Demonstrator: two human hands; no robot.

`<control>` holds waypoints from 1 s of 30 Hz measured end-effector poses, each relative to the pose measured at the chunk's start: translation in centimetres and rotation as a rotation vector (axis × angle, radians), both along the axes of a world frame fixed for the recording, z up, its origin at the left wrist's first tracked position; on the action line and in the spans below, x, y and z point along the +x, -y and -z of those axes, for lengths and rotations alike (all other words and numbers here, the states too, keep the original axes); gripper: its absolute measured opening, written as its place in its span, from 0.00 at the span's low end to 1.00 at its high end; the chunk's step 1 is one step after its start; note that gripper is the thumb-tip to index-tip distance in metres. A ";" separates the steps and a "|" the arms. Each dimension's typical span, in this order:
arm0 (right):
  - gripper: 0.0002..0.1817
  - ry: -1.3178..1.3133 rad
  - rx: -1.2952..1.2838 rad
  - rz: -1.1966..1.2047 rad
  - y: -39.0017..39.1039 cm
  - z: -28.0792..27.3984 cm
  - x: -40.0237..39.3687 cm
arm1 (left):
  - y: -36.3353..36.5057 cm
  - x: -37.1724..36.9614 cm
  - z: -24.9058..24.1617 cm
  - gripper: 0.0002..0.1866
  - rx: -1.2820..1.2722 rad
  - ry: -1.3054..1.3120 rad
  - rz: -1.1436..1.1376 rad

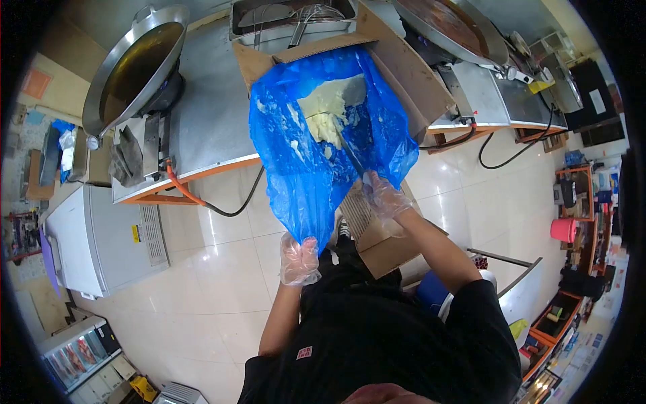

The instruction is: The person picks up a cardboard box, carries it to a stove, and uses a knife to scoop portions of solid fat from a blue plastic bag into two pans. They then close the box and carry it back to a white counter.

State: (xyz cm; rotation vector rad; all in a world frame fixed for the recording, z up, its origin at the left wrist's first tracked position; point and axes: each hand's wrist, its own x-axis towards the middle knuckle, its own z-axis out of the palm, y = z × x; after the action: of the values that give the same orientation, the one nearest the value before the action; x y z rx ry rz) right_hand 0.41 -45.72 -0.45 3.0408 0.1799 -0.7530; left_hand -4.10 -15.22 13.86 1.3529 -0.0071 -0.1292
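Pale block (336, 97): located inside the blue bag (296, 192), which lines the open box (410, 87) at the near edge of the desk (219, 101). It lies ahead of both my hands, toward the far side of the bag. Its upper part spans crosswise, slightly farther from me at the right; its lower part juts toward me, with loose crumbs (296, 146) on the plastic nearby.

Right hand (385, 195): nearer to the block. It is closed around the near end of a long, thin tool (352, 158); my grip hides the handle. The tool's long axis runs forward and to the left from my fingers into the bag, and its far end reaches the block's lower part. How deeply it bites, if at all, I cannot tell.

Left hand (300, 259): farther from the block, closer to my body. It is clamped on the gathered near edge of the bag, which tapers toward my fingers. From this hand, the block lies forward and slightly to the right; from the right hand, forward and to the left.

Hand spacing: my hands are apart, the right set farther forward. Both wear clear gloves (291, 275).
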 end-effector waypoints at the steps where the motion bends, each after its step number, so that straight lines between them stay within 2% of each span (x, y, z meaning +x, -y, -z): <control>1: 0.23 -0.027 -0.182 -0.196 0.5 3.3 0.4 | -0.3 0.2 -0.1 0.14 0.009 -0.003 0.017; 5: 0.25 0.029 -0.093 -0.130 -0.2 -1.4 0.0 | -0.5 0.3 -0.2 0.16 0.052 0.024 0.033; 6: 0.25 0.042 -0.069 -0.115 -0.3 -2.6 -0.1 | -0.4 0.3 -0.2 0.16 -0.009 -0.013 0.026; 8: 0.27 0.080 0.262 0.202 -0.9 -2.8 -0.4 | -0.3 0.2 -0.2 0.17 -0.082 -0.069 0.015; 9: 0.28 0.107 0.565 0.505 -1.3 -2.8 -0.4 | -0.4 0.2 -0.1 0.17 -0.095 -0.084 0.009; 11: 0.29 0.062 0.807 0.750 -1.5 -3.2 -0.8 | -0.7 -0.3 0.7 0.17 -0.017 -0.069 -0.004; 14: 0.27 -0.014 0.581 0.534 -1.1 -7.0 -1.3 | -1.2 -1.0 1.5 0.16 0.099 -0.048 -0.012; 16: 0.24 0.097 0.381 0.349 -1.3 -7.8 -1.4 | -1.2 -1.0 1.9 0.15 0.089 -0.011 -0.019; 19: 0.25 0.255 0.483 0.139 -2.0 -8.7 0.1 | -1.2 -1.7 3.6 0.18 -0.063 -0.148 -0.069; 21: 0.24 0.189 0.480 0.262 -3.2 -8.4 1.0 | -1.3 -1.6 2.7 0.21 -0.022 -0.158 -0.082; 23: 0.24 0.179 0.465 0.333 -3.6 -7.4 1.5 | -1.4 -1.4 1.3 0.24 0.141 -0.042 -0.077; 25: 0.25 0.214 0.432 0.362 -2.7 -4.0 0.9 | -1.3 -1.0 0.0 0.23 0.215 0.027 -0.105; 27: 0.27 0.065 0.472 0.428 -1.1 1.2 1.2 | -1.4 -0.9 -0.1 0.23 0.207 -0.004 -0.101; 29: 0.29 -0.121 0.775 0.586 -1.1 0.8 1.1 | -1.7 -0.9 0.2 0.23 0.167 -0.074 -0.056; 30: 0.30 -0.231 1.059 0.705 -1.5 -3.1 0.9 | -1.7 -0.8 0.1 0.22 0.149 -0.091 -0.038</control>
State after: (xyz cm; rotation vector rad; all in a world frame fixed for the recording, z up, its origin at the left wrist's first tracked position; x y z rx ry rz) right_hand 1.30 -44.20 2.70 4.0207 -0.8056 -1.4042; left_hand -4.92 -13.48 13.72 1.4944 0.1066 -0.1612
